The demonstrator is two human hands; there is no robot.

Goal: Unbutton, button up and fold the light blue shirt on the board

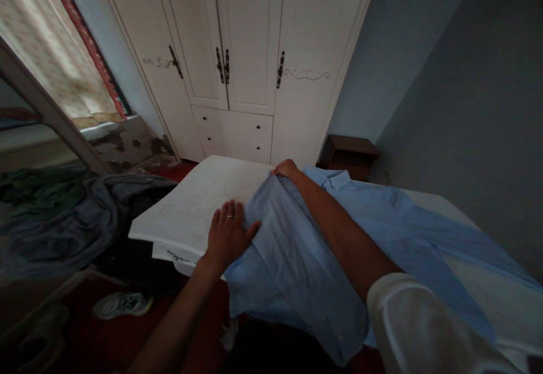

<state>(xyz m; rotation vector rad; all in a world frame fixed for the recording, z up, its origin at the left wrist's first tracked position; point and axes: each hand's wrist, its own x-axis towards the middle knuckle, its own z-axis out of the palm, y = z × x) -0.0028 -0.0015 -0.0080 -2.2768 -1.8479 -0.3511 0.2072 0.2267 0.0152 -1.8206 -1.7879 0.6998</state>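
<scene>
A light blue collared shirt (288,249) is spread across a white-topped table (186,204), its collar near the far edge and one sleeve stretching to the right. The front part of the shirt hangs over the near edge of the table. My left hand (229,230) lies flat with fingers stretched out, partly on the tabletop and with the thumb at the shirt's left edge. At the far edge, my right hand (286,169) grips a bit of the shirt's fabric between closed fingers. My right forearm crosses above the shirt and covers part of it.
A white wardrobe (250,40) with dark handles stands beyond the table. A small brown cabinet (354,146) is at its right. Grey bedding or clothing (76,232) is heaped on the left. A shoe (123,304) lies on the red floor.
</scene>
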